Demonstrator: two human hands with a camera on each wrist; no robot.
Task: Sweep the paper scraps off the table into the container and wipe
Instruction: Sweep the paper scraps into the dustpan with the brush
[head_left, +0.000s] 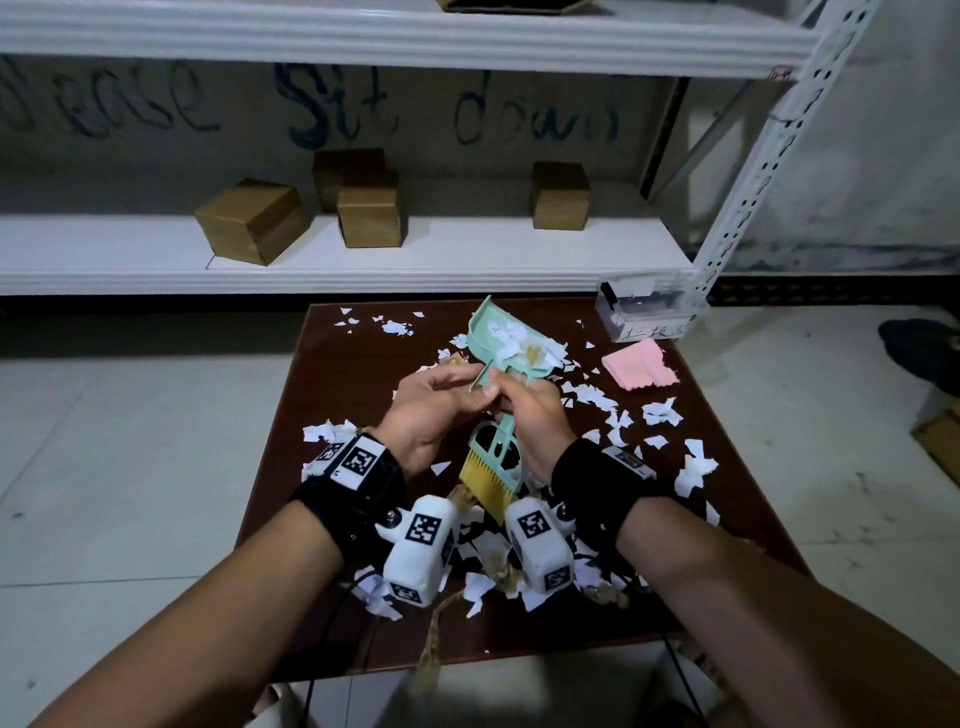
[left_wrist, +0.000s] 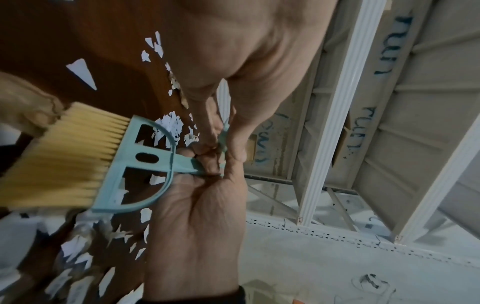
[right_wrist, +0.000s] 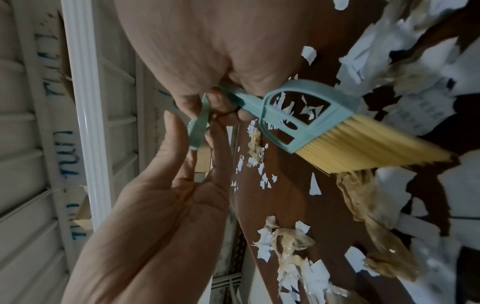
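Both hands meet above the middle of the dark brown table (head_left: 363, 374). My left hand (head_left: 480, 387) pinches the handle of the mint green dustpan (head_left: 501, 340), which is tilted up and holds white scraps. My right hand (head_left: 511, 397) grips the handle of the mint brush (head_left: 491, 465), whose yellow bristles hang toward me. In the left wrist view the brush (left_wrist: 111, 162) juts from the right hand (left_wrist: 205, 166). In the right wrist view the left hand's fingers (right_wrist: 176, 131) touch the green handle loop (right_wrist: 198, 123). White paper scraps (head_left: 597, 400) litter the table.
A clear plastic container (head_left: 644, 309) with a label stands at the table's far right corner, and a pink cloth (head_left: 641, 366) lies beside it. Brown crumpled bits (head_left: 501, 569) lie among the near scraps. Behind the table is a white shelf (head_left: 467, 249) with cardboard boxes (head_left: 252, 221).
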